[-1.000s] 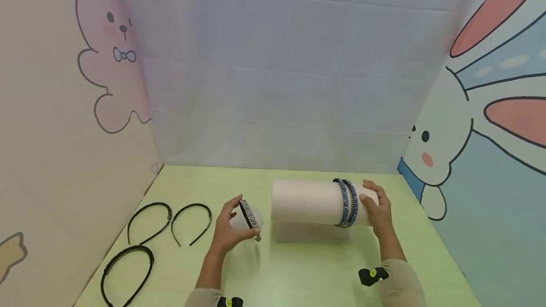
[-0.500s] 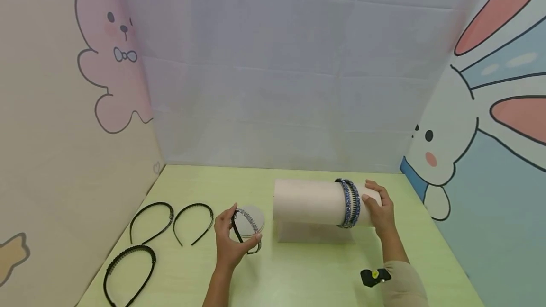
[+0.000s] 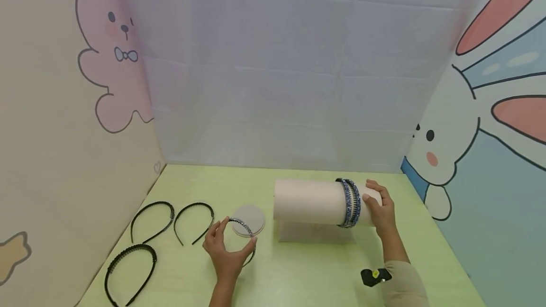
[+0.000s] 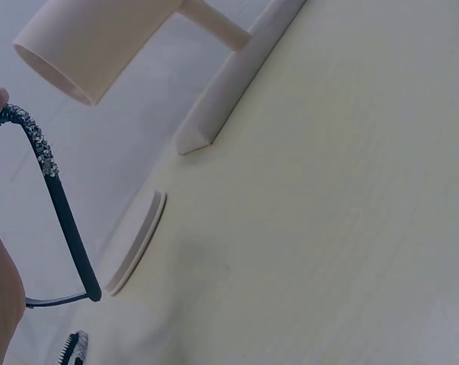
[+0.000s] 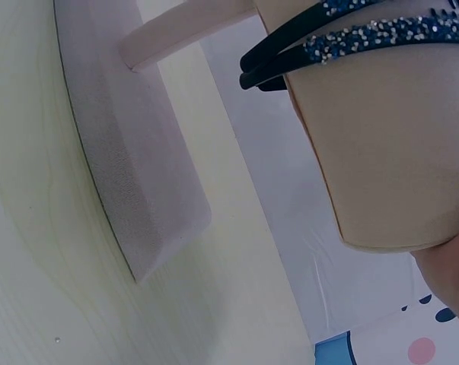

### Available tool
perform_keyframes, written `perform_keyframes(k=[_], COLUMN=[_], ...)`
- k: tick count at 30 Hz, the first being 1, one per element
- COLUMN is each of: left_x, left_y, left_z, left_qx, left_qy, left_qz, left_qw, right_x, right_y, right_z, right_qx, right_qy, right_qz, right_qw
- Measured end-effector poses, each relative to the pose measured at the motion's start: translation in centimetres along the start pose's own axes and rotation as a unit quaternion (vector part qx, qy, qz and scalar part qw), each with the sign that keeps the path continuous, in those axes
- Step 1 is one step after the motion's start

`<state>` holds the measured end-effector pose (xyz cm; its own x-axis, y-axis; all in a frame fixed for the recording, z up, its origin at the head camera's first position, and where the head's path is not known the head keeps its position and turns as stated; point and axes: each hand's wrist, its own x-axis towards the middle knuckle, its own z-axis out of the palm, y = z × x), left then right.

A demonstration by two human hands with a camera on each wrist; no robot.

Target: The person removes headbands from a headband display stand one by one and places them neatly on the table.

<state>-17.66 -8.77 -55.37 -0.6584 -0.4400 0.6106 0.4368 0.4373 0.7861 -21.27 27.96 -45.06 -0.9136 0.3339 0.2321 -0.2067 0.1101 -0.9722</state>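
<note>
My left hand [image 3: 226, 252] holds a black headband [image 3: 244, 225] with silver glitter on its arch, pinched between thumb and fingers above the table. In the left wrist view the glittery part [image 4: 40, 144] and a plain black leg of this headband show beside the hand. My right hand [image 3: 381, 210] grips the right end of a pale horizontal display cylinder [image 3: 309, 200], thumb in front and fingers over the top. Blue sparkly headbands [image 3: 350, 203] sit round the cylinder near that hand. The right wrist view shows their black ends [image 5: 263, 68] below the cylinder.
The cylinder stands on a pale base [image 3: 315, 232]; its left end is hollow. A white round disc [image 3: 253, 214] lies left of it. Three black headbands lie at the left: one behind [image 3: 137, 214], one beside it [image 3: 211, 212], and one in front [image 3: 147, 276].
My left hand has moved left and toward me, turning the headband so its loop shows wider. The white disc has come out from behind it. My right hand keeps its grip on the cylinder.
</note>
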Motion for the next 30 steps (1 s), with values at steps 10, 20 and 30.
perform_keyframes(k=[10,20,30], left_x=[-0.5,-0.4,-0.3], left_y=[-1.5,-2.0,-3.1], left_z=[-1.0,-3.2,-5.2], left_qx=[0.108,0.185,0.232], left_qy=[0.06,0.048,0.037], left_qz=[0.018,-0.086,-0.181], left_qw=[0.9922,0.9778,0.9549], right_x=[0.0,0.1,1.2], right_y=[0.0,0.0,2.5], right_z=[-0.1,0.0,-0.6], right_qx=[0.004,0.008,0.016], right_qy=[0.003,0.009,0.011], right_qz=[-0.007,-0.004,-0.002], right_qw=[1.0,0.9999,0.9998])
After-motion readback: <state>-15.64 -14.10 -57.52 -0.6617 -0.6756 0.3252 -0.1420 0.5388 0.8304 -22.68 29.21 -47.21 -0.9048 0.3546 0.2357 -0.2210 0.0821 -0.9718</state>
